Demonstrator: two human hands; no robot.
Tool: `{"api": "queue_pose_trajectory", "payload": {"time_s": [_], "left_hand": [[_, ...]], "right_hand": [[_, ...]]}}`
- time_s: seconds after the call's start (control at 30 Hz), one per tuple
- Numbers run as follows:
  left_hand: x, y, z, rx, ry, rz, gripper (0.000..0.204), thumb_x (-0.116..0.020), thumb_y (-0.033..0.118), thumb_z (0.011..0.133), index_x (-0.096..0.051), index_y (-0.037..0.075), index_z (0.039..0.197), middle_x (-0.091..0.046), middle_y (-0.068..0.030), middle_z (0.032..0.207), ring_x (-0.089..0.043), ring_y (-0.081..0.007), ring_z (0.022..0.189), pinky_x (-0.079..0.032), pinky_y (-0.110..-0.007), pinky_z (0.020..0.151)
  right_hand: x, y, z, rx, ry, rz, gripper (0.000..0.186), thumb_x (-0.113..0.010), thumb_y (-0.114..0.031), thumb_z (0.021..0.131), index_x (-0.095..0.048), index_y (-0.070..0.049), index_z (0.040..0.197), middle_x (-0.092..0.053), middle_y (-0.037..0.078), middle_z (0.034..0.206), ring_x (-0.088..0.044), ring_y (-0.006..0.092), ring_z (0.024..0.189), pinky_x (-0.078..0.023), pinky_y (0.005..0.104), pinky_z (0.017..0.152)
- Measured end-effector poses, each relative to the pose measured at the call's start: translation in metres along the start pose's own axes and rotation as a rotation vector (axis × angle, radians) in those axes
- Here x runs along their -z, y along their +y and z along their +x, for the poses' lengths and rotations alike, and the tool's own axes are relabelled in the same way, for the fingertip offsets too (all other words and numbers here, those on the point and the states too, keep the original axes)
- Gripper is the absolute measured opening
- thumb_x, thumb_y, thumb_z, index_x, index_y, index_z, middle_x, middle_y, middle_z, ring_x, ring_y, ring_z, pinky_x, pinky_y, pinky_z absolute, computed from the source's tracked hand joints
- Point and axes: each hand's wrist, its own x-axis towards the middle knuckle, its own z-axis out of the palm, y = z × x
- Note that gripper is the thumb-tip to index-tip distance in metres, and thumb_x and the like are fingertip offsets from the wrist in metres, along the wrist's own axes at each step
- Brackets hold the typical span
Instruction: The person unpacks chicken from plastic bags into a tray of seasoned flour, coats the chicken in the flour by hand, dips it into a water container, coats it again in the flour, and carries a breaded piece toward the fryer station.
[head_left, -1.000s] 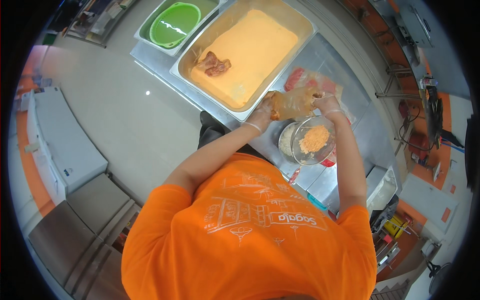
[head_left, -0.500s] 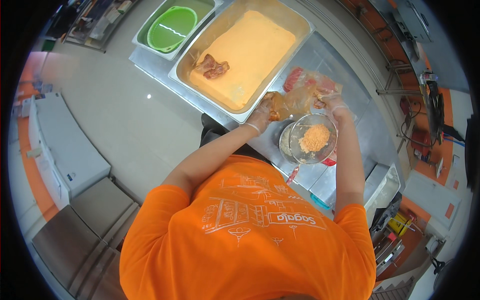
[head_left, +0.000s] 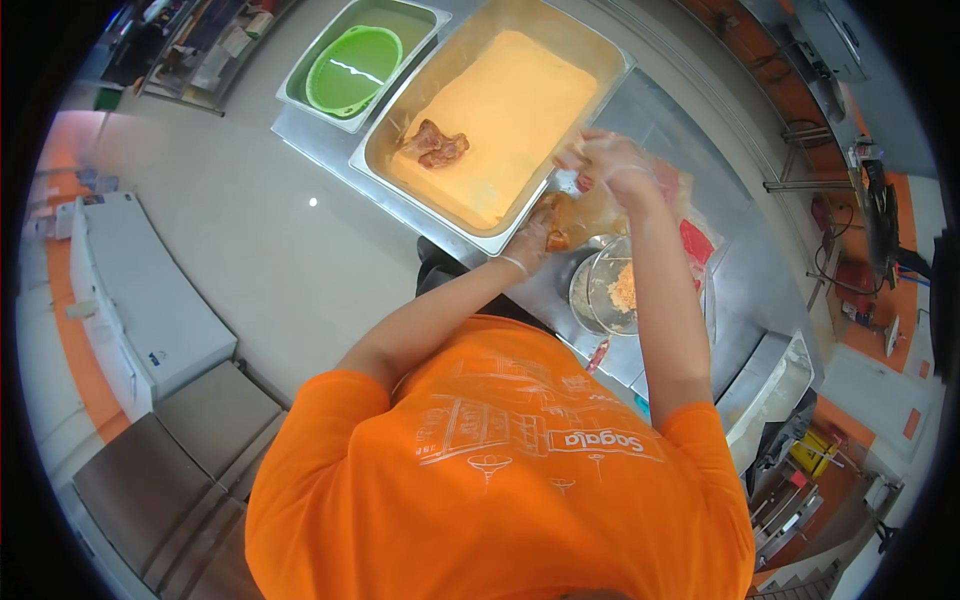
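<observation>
My gloved left hand (head_left: 533,243) is closed on a clear plastic bag (head_left: 590,218) of raw, brown-sauced meat, beside the near corner of a deep steel pan (head_left: 470,240). Above the pan's right rim is my gloved right hand (head_left: 612,162), blurred, its fingers closed on what looks like a brownish piece of meat (head_left: 570,156). Orange breading powder (head_left: 510,100) covers the pan's floor, and marinated meat pieces (head_left: 437,146) lie on its left part. Under my right forearm, a round wire strainer (head_left: 592,290) with orange crumbs (head_left: 622,290) rests over a metal bowl, partly hidden.
A smaller steel pan (head_left: 437,22) holding a green plastic basket (head_left: 355,70) stands left of the large pan. Red packaging (head_left: 695,243) lies on the steel table (head_left: 740,250) to the right. A rectangular metal container (head_left: 770,390) is at the table's near right. A white chest freezer (head_left: 150,290) stands at left.
My right hand has moved left and away from me, from the bag's mouth to the pan's right rim. My left hand stays on the bag. The forearm now covers part of the strainer.
</observation>
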Motion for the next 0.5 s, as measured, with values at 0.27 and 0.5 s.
{"api": "queue_pose_trajectory", "payload": {"time_s": [0.27, 0.5], "left_hand": [[0.007, 0.004, 0.003, 0.026, -0.084, -0.044, 0.076, -0.074, 0.014, 0.081, -0.038, 0.001, 0.146, -0.032, -0.0201, 0.156, -0.028, -0.0375, 0.146, -0.022, -0.042, 0.122], [0.009, 0.000, -0.003, -0.056, 0.099, -0.184, 0.073, -0.073, 0.012, 0.082, -0.039, 0.001, 0.146, -0.034, -0.0205, 0.154, -0.031, -0.0377, 0.145, -0.026, -0.043, 0.121]], "right_hand": [[0.089, 0.036, -0.002, 0.200, 0.178, -1.680, 0.027, -0.062, -0.017, 0.089, -0.071, 0.001, 0.107, -0.072, 0.014, 0.092, -0.069, 0.0232, 0.084, -0.054, 0.0336, 0.076], [0.097, 0.060, -0.016, -0.240, 0.032, -1.360, 0.022, -0.063, -0.014, 0.082, -0.073, 0.001, 0.094, -0.070, 0.023, 0.087, -0.070, 0.0293, 0.079, -0.052, 0.0390, 0.072]]}}
